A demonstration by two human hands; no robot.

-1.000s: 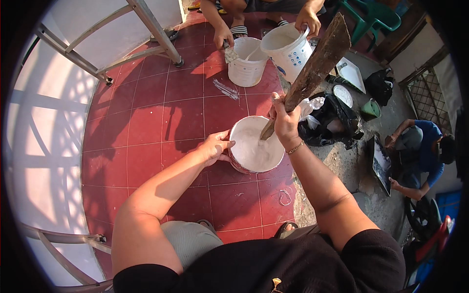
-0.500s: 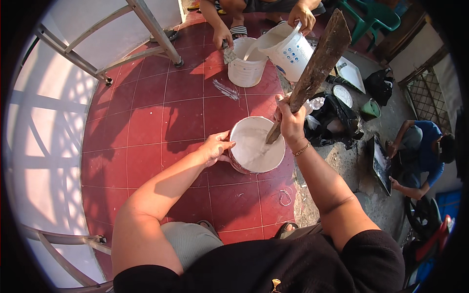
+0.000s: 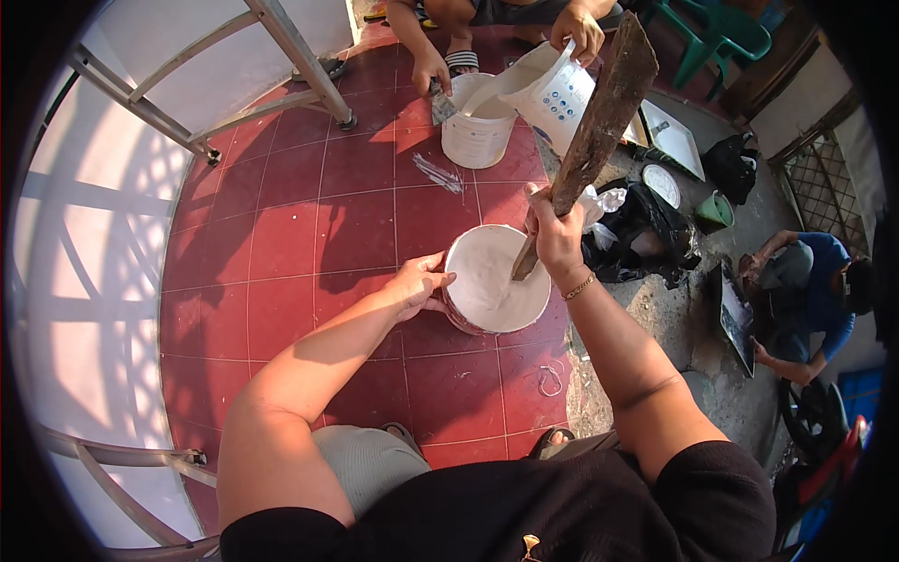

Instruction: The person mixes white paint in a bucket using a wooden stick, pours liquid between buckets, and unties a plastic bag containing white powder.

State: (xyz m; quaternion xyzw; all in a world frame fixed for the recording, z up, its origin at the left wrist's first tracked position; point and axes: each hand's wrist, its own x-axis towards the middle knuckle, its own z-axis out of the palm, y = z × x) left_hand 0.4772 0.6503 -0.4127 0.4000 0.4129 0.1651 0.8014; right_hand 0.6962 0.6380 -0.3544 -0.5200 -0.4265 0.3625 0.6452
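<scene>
A round white bucket (image 3: 456,304) stands on the red tiles between my arms, holding a thick whitish mixture (image 3: 482,286). My left hand (image 3: 420,286) grips the bucket's left side, thumb over the rim. My right hand (image 3: 554,234) is closed around a long rough wooden plank (image 3: 604,122), which slants up to the right; its lower end dips into the mixture near the right wall. Across from me, another person's hand tilts a white bucket (image 3: 552,103) over a second white bucket (image 3: 478,140), pale liquid between them. That person's other hand holds a putty knife (image 3: 441,105).
Metal ladder legs (image 3: 309,66) stand at the left by a white wall. Right of the tiles lie a black plastic bag (image 3: 646,229), a white round lid (image 3: 661,185), a paint tray (image 3: 672,140) and a green pail (image 3: 714,211). A person in blue (image 3: 824,281) crouches farther right.
The plank's lower end has shifted slightly within the mixture. The other person's putty knife has turned a little, and their tilted bucket has moved slightly. My left hand keeps its hold.
</scene>
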